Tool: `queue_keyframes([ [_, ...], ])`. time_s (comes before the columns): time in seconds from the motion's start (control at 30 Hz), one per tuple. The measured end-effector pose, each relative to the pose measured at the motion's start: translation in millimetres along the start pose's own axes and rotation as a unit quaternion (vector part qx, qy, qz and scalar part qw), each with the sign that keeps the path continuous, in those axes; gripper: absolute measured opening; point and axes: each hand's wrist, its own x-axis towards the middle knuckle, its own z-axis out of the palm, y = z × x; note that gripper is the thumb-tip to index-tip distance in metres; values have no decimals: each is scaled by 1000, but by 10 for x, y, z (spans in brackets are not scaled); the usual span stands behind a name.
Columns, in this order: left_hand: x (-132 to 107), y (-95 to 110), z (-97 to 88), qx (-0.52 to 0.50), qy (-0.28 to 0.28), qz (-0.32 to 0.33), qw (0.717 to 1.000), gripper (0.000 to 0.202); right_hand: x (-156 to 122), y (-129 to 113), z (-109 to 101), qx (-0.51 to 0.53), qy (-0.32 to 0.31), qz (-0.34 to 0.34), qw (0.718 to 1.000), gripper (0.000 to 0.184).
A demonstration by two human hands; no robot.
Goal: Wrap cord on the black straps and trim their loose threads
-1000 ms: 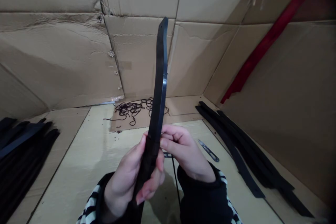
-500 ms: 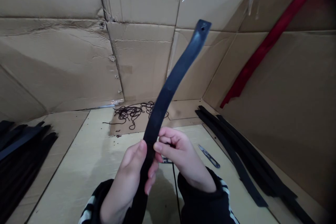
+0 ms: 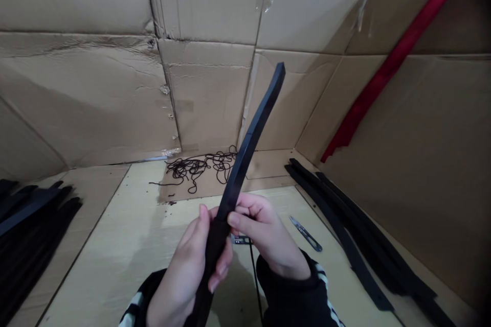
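A long black strap (image 3: 248, 145) rises from between my hands, its upper end bending to the right and its narrow edge turned toward me. My left hand (image 3: 197, 250) is wrapped around the thicker, darker lower part, thumb pointing up along it. My right hand (image 3: 263, 232) pinches the strap between thumb and fingers just above, where the dark part begins. Behind the hands, a small pair of thread snips (image 3: 241, 239) is partly hidden. More thread snips (image 3: 306, 233) lie on the table to the right of my right hand.
A tangle of dark cord (image 3: 195, 167) lies by the back cardboard wall (image 3: 215, 107). Several black straps (image 3: 345, 230) lie at the right, and a pile of dark strips (image 3: 34, 235) at the left. A red strip (image 3: 395, 61) hangs on the right wall.
The strap has turned about its length, from its flat face with the end hole to its narrow edge. Its tip now sits lower and further left. Both hands still hold it.
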Motion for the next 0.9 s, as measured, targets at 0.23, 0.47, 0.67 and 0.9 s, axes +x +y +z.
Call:
queue_keyframes([
  [0.23, -24, 57, -15, -43, -76, 38, 995, 30, 6, -5, -113, -6, 34, -23, 999, 21],
  [0.47, -55, -29, -21, -76, -101, 13, 992, 32, -46, -54, -177, -2, 20, -7, 1000, 25],
  [0.67, -36, 9, -45, -44, -121, 15, 992, 39, -89, -91, -128, -43, 24, -1, 999, 26],
  [0.9, -59, 58, -66, 212, 64, 28, 975, 48, -91, -154, -4, -140, 46, -11, 989, 25],
])
